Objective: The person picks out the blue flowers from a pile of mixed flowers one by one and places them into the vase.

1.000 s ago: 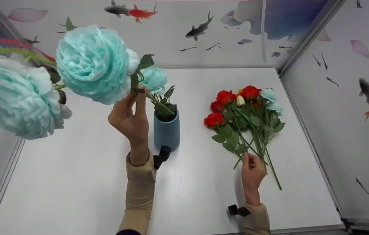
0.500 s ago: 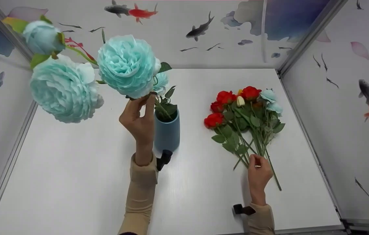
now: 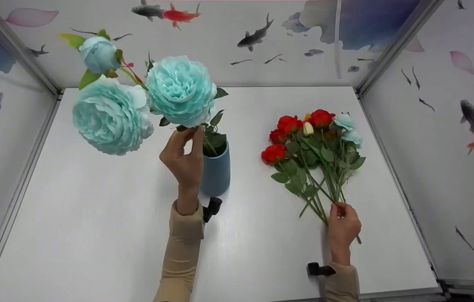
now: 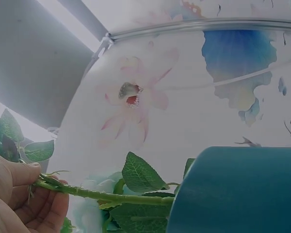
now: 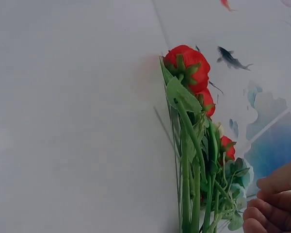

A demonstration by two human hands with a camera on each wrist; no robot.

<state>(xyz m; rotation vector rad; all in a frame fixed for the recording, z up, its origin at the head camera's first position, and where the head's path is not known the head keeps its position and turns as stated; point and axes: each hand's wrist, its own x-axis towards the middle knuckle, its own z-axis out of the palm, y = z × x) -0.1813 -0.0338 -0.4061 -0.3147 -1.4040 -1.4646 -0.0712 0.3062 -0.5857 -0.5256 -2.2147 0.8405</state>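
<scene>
My left hand (image 3: 184, 159) pinches the green stem (image 4: 111, 196) of a branched pale-blue peony. This spray carries two large blooms (image 3: 180, 90) and a bud (image 3: 99, 54). In the left wrist view the stem runs into the mouth of a blue vase (image 3: 216, 174), past green leaves (image 4: 140, 172). Over the lower stems of a bunch of flowers (image 3: 312, 151) hovers my right hand (image 3: 344, 228), fingers loosely curled. The right wrist view shows it beside the bunch with nothing visible between its fingers. The bunch has red blooms (image 5: 186, 68), a cream bud and small blue flowers.
The flowers and vase are on a white table (image 3: 94, 235) enclosed by walls painted with fish (image 3: 256, 33). A metal-framed wall (image 3: 434, 126) stands close beyond the bunch on the right. A small black device (image 3: 212, 208) is strapped at the left wrist.
The left hand has moved right and slightly down, bringing the peony spray closer over the vase. The right hand has slid right along the stems; the bunch has stayed put.
</scene>
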